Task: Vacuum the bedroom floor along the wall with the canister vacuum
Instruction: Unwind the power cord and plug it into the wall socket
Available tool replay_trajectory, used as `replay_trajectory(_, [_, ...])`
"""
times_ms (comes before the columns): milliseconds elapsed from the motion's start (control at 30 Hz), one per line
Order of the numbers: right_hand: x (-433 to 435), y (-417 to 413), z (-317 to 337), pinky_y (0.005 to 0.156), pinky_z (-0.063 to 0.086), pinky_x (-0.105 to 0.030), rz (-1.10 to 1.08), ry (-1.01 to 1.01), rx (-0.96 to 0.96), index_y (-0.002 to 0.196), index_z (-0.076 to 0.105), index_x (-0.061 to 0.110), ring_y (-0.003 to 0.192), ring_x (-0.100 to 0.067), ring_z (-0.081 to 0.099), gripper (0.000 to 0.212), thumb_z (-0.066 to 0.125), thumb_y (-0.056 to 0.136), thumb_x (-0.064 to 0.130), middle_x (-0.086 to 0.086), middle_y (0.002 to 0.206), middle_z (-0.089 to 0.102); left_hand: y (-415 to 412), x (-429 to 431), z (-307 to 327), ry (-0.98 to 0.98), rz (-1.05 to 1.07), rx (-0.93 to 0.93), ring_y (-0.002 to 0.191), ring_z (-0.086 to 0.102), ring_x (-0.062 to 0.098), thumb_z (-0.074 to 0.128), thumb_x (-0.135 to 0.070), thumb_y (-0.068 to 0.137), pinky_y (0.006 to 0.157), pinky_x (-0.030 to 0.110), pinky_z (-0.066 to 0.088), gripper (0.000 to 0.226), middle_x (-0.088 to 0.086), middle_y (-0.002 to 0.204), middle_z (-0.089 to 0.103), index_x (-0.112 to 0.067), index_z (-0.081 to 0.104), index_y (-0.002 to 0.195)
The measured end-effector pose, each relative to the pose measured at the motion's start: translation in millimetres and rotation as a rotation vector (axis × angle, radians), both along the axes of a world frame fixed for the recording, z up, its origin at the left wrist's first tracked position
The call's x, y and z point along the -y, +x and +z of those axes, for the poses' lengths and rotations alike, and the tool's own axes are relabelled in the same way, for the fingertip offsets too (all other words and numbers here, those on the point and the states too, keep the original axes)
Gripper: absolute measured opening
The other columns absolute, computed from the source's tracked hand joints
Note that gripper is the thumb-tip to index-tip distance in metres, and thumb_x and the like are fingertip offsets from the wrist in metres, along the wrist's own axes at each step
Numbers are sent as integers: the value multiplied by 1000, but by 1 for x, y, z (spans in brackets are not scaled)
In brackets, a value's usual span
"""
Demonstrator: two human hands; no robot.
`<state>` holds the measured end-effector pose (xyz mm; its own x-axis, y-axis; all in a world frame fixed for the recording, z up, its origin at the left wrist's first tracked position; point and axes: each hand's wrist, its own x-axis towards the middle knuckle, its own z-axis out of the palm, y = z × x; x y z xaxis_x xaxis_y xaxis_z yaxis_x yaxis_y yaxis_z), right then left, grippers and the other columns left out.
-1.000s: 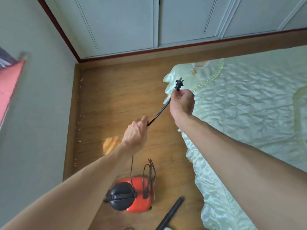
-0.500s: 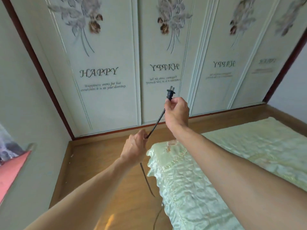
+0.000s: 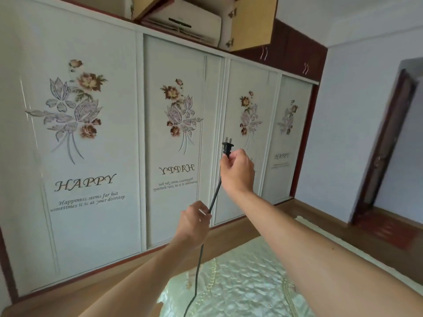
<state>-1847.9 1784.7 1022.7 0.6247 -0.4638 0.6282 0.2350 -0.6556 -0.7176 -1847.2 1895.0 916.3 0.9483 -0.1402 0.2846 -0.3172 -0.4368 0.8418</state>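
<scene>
Pinching plug in right hand, long axis upright, prongs pointing up | gripping cord in left hand, straight, slanting down-left from plug

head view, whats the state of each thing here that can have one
plug: unplugged, prongs pointing up, held by the right hand
cord: straight between the two hands, hanging loose below the left hand, which grips it
sliding wardrobe doors: shut
upper cabinet door: swung open
</scene>
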Motion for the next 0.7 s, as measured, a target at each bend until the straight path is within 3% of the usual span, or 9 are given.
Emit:
replay_trajectory(133, [10,-33,26,66,50,-36,-102,-21,-6,96,58,6,79,-24,61,20,55,98,26,-8,89,65,-29,10,19,-20,-108,30,73,71,29,56,-11,97,64,40,57,20,2,76,64,-22,54,81])
replay_trajectory(300, [23,-84,48,51,37,-25,-211,-64,14,95,57,7,65,-12,53,19,55,99,25,-4,85,62,-62,30,39,-66,-234,24,64,67,24,57,-10,98,51,33,56,20,7,81,66,-20,54,81])
replay_trajectory(400, [45,-120,60,48,32,-19,-286,-75,20,95,57,6,61,-3,46,18,56,99,24,-2,83,59,-82,55,50,-82,-320,11,56,61,21,58,-8,97,54,37,56,16,7,78,66,-15,57,83])
replay_trajectory(467, [64,-147,67,49,34,-21,-348,-73,28,93,57,6,63,-8,49,18,56,99,23,-2,83,58,-99,77,58,-107,-394,-14,56,61,23,59,-6,96,53,39,56,15,8,76,65,-12,58,83])
replay_trajectory(600, [111,-209,84,53,34,-25,-494,-70,37,92,56,8,69,-14,51,17,57,99,24,-2,83,58,-145,131,77,-149,-548,-54,58,56,22,55,0,97,41,22,46,18,14,80,62,-9,57,82])
replay_trajectory(700, [149,-262,99,58,38,-27,-590,-92,55,92,57,7,72,-18,54,18,57,98,23,-3,82,59,-188,174,93,-189,-683,-110,63,53,24,52,6,96,41,22,43,25,12,77,56,-11,54,78])
